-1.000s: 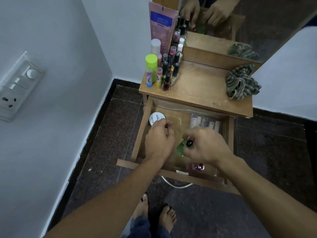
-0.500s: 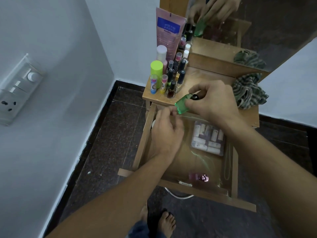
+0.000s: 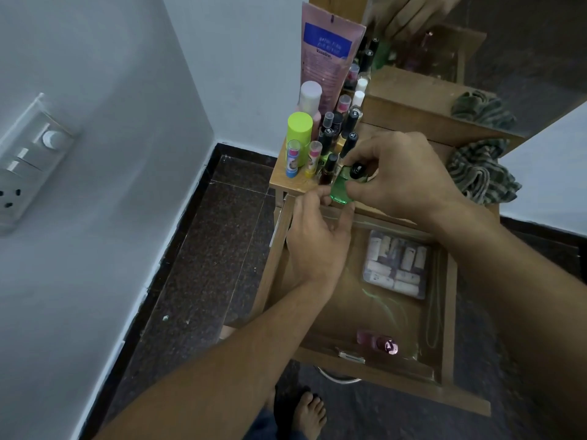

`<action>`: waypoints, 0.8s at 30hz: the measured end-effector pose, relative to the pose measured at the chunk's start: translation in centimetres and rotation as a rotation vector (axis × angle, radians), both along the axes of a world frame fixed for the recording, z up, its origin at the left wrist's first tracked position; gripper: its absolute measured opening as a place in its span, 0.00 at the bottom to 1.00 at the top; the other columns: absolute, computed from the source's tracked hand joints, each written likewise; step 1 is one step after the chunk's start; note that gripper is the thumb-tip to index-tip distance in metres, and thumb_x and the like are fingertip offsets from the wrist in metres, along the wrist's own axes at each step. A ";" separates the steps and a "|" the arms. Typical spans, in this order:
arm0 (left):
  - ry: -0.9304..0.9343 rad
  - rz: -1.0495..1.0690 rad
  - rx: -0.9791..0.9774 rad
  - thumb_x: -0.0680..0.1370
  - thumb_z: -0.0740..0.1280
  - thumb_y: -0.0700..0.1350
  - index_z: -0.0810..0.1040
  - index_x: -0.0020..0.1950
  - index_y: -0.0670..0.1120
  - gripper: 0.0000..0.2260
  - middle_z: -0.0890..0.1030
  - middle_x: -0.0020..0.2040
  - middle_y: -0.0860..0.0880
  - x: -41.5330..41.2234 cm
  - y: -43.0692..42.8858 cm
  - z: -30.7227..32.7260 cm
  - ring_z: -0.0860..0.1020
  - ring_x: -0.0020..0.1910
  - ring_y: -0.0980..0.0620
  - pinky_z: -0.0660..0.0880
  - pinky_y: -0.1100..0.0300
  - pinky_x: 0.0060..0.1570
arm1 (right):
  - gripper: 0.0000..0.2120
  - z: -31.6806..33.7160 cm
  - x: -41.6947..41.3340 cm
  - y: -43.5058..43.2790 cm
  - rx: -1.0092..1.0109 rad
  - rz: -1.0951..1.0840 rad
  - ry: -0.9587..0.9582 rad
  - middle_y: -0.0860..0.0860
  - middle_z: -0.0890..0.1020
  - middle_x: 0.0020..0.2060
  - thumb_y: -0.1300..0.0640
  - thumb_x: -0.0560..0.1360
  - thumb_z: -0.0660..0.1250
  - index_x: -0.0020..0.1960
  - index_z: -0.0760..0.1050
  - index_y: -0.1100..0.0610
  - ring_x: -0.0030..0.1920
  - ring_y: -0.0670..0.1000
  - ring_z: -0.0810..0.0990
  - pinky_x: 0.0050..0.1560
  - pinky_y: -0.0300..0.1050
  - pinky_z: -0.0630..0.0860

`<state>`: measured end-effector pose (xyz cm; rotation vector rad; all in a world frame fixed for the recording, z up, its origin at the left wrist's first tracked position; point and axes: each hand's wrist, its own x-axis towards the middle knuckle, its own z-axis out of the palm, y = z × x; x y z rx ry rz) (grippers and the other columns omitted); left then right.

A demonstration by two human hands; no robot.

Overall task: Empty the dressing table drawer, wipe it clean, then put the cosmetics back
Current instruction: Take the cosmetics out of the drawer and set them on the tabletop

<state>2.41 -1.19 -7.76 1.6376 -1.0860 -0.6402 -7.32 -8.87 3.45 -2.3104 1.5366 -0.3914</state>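
Note:
The wooden drawer (image 3: 448,312) stands pulled open under the dressing table top (image 3: 286,181). My right hand (image 3: 403,182) grips a small green bottle (image 3: 339,189) with a black cap, held upright at the table top's front edge beside a cluster of nail polish bottles (image 3: 333,134). My left hand (image 3: 317,242) reaches up from the drawer's back left corner, its index finger and thumb pinching the bottle's base. In the drawer lie a clear case of small tubes (image 3: 397,268), a pink bottle (image 3: 378,342) and a small metal clip (image 3: 351,356).
A striped cloth (image 3: 479,176) lies bunched on the table's right end. A pink Vaseline tube (image 3: 327,58) and a green-capped can (image 3: 299,128) stand at the back left against the mirror (image 3: 508,42). The wall switchboard (image 3: 28,160) is to the left. My bare foot (image 3: 311,411) is below the drawer.
My right hand lifted the green bottle out of the drawer and up to the table top beside the nail polishes. My left hand rose with it from the white tin.

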 end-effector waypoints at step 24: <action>-0.105 0.034 -0.052 0.78 0.72 0.47 0.79 0.58 0.48 0.11 0.79 0.49 0.54 0.5 -0.4 -0.9 0.76 0.47 0.59 0.71 0.71 0.45 | 0.17 -0.2 -4.1 2.4 -0.133 -0.055 -0.005 0.45 0.80 0.47 0.48 0.69 0.75 0.57 0.83 0.50 0.45 0.48 0.78 0.46 0.52 0.80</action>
